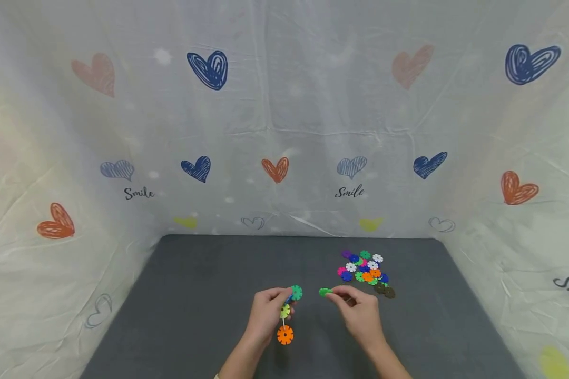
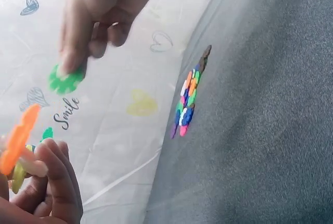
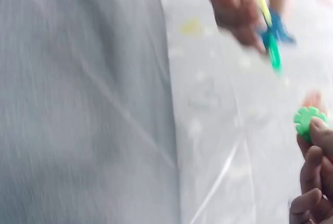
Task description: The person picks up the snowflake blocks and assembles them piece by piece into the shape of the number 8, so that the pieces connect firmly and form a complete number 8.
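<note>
- One notched green disc [image 1: 323, 291], raised above the table, is pinched between your right thumb and fingers, apart from the joined discs.
- Several joined discs [image 1: 285, 311] form a chain at your left hand: teal-green at the top, then blue, yellow, white seen edge-on, and orange lowest.
- Your left hand [image 1: 267, 312] grips this chain toward its upper end; its fingers hide part of the blue and yellow pieces.
- Your right hand [image 1: 361, 311] is closed on the single disc alone.
- Beyond your right hand lies a loose pile [image 1: 362, 268], overlapping, in purple, blue, white, pink, green and orange.
- Brown discs [image 1: 390, 292] edge that pile, nearest your right knuckles.
- Beneath everything you see a dark grey table [image 1: 194, 316].
- Pale cloth [image 1: 303, 105], printed with hearts and "Smile", walls you in behind and at both sides.
</note>
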A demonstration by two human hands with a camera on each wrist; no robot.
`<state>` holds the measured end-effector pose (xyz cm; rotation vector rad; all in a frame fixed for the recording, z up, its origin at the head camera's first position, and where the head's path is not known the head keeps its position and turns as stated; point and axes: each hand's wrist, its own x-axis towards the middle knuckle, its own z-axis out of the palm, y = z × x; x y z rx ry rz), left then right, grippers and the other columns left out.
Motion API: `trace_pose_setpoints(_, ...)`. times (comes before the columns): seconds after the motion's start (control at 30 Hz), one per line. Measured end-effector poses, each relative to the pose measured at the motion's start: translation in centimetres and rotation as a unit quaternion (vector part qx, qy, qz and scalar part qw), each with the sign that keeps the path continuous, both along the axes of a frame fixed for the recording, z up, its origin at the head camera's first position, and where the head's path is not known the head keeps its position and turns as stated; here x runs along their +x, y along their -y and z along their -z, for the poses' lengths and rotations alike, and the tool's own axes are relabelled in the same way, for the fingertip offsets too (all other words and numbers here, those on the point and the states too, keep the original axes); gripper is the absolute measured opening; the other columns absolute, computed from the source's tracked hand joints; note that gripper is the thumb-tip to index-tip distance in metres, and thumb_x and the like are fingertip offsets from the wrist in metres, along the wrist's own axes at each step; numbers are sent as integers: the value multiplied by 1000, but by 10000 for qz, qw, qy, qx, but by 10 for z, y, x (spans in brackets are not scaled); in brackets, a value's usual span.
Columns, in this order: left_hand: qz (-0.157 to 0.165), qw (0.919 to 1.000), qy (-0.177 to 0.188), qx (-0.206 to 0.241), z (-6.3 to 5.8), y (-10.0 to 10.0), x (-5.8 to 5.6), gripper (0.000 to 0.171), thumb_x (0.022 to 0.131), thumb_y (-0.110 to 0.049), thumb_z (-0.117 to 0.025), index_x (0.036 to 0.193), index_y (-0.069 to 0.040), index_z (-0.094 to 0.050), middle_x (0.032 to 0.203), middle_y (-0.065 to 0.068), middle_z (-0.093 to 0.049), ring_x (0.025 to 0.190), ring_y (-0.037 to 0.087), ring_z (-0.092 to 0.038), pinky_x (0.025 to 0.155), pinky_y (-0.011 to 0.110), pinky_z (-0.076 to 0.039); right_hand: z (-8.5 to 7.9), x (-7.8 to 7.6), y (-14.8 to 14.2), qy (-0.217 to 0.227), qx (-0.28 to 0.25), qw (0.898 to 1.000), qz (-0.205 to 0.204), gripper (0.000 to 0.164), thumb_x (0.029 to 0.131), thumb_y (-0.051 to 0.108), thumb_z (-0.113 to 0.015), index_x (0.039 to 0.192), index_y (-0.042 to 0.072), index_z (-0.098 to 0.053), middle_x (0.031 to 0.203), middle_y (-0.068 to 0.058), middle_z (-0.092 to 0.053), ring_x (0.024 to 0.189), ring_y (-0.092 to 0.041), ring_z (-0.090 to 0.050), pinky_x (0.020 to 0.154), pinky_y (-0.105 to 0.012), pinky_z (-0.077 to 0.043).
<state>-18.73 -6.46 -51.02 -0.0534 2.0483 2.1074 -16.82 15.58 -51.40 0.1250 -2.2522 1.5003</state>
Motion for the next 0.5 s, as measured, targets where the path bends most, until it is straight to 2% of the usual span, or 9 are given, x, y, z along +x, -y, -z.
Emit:
trace_pose_setpoints(0.1, 23, 10000, -85, -39, -4, -1, 1, 33, 99, -28, -66, 97, 3, -75, 84, 15, -72, 62, 13, -64, 57, 26, -56, -3, 4, 19, -387, 91, 9987, -317, 11, 82, 12, -83, 83, 22, -76, 75, 10, -73, 52, -6, -54, 48, -22, -46)
trace_pose_setpoints(0.23, 100, 9998, -168, -68, -7, -2, 3, 32, 98, -28, -67, 94, 2, -76, 83, 16, -72, 61, 15, -64, 56, 27, -56, -5, 3, 29, -624, 121, 9971, -408, 10, 82, 11, -82, 82, 20, -76, 74, 9, -73, 52, -4, -53, 48, -21, -46)
trace_pose_setpoints(0.5, 289, 9993, 32, 233, -8, -4, 5, 34, 99, -27, -65, 99, 5, -75, 76, 9, -72, 58, 11, -62, 54, 22, -53, -1, 4, 27, -417, 36, 9988, -258, 15, 81, 11, -83, 82, 24, -77, 74, 12, -71, 51, -4, -48, 47, -22, -44)
